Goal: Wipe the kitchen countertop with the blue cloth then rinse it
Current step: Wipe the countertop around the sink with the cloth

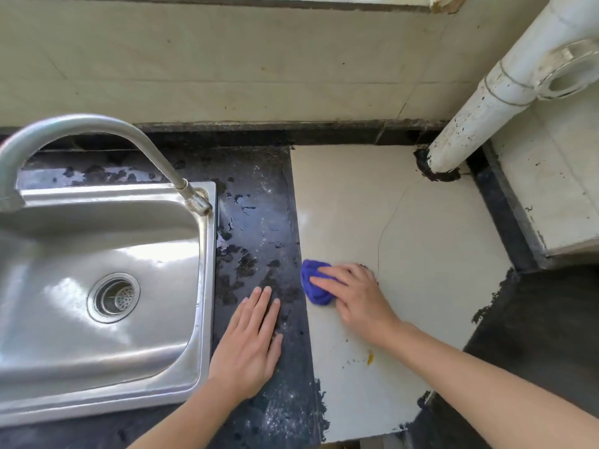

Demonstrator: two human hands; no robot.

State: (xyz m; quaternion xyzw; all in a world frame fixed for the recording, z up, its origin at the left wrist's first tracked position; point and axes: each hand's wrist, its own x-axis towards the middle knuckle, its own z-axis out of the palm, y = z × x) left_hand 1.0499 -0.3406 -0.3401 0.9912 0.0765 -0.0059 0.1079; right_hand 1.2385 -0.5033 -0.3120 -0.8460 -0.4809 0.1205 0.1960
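Cream countertop (421, 241) beside steel sink (97, 351)

Two bare forearms enter from the lower edge, with no sleeve, cuff or watch showing on either as far as the edge cuts them off. The left hand (249, 346) is slim, with long straight fingers and short, plain, unpainted nails; no ring or band shows on it. The right hand (358, 296) is likewise bare, with a ringless back and knuckles and short trimmed nails. Neither hand wears a glove.
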